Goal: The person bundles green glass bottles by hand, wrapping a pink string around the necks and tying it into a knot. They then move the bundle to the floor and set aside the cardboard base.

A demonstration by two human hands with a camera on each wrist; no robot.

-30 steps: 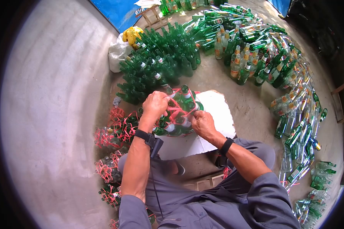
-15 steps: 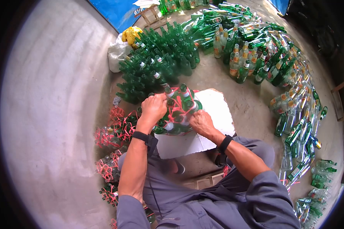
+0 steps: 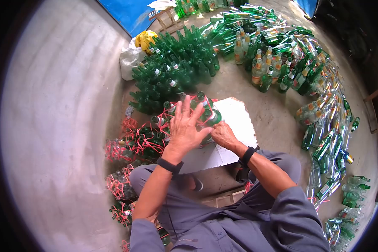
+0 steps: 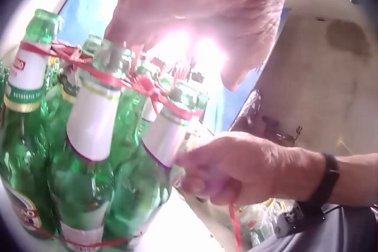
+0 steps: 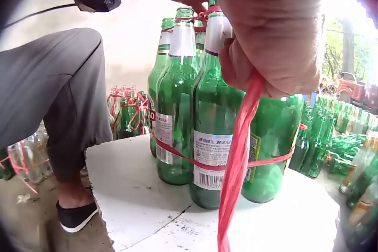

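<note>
A cluster of green glass bottles point(image 5: 171, 101) stands upright on a white board point(image 3: 237, 122). Red plastic twine point(image 4: 106, 77) runs round and between their necks, and another red loop circles them low down. My left hand point(image 3: 184, 131) is spread flat over the bottle tops, its fingers straight and thumb out to the right. At the cluster's right side, my right hand point(image 3: 224, 136) is curled round a loose length of red twine point(image 5: 239, 151), whose end hangs below the fist. In the head view the left hand hides several bottle necks.
Bundles of bottles with red twine point(image 3: 117, 185) line the left side beside the wall point(image 3: 59, 117). Many green bottles point(image 3: 189, 59) stand beyond the board. A long heap of lying bottles point(image 3: 332, 113) curves along the right. A wooden stool point(image 3: 227, 199) is between the legs.
My left hand has let go of the twine at the left of the cluster, opened and moved right across the bottle tops. The right hand stays almost in place.
</note>
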